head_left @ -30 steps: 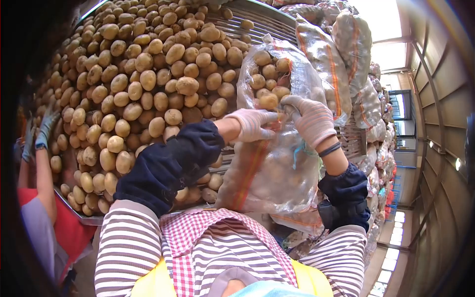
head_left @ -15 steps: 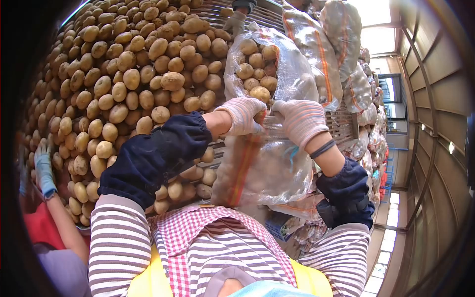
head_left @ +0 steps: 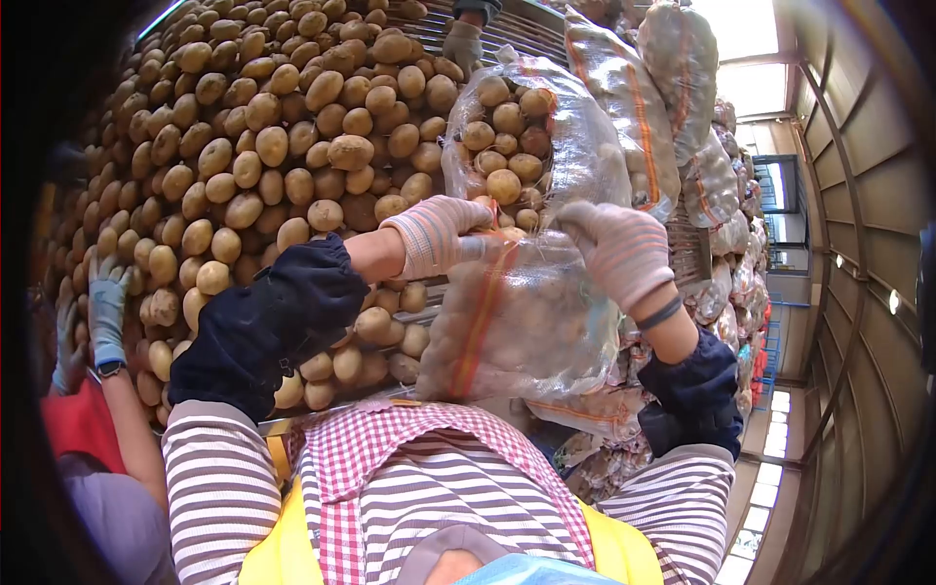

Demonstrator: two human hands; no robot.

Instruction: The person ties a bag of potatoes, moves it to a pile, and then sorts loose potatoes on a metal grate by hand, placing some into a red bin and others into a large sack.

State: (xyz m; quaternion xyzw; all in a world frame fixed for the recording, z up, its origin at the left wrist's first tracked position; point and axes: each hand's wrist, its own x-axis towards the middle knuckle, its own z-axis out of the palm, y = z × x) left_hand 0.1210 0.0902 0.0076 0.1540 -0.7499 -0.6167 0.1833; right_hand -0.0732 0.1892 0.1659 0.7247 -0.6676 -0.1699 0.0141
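My left hand (head_left: 439, 234), in a striped knit glove, is closed on the left side of a translucent woven bag's mouth. This front bag (head_left: 531, 327) bulges with potatoes and has a red and yellow stripe. My right hand (head_left: 619, 255), gloved alike, pinches near the right side of the mouth, its fingers bent down. Right beyond my hands, another open bag (head_left: 590, 146) shows potatoes (head_left: 503, 185) inside its mouth. A large heap of loose potatoes (head_left: 253, 146) spreads to the left of both bags.
Filled bags (head_left: 639, 127) stand upright at the back right, with more bags (head_left: 721, 263) stacked behind. A co-worker's gloved hand (head_left: 109, 302) touches the heap at far left. Another gloved hand (head_left: 463, 44) is at the top, by the slatted surface (head_left: 531, 24).
My hands have moved apart, the left one leftward and the right one rightward, spreading the bag's mouth. The co-worker's hand at left has shifted slightly up and to the right.
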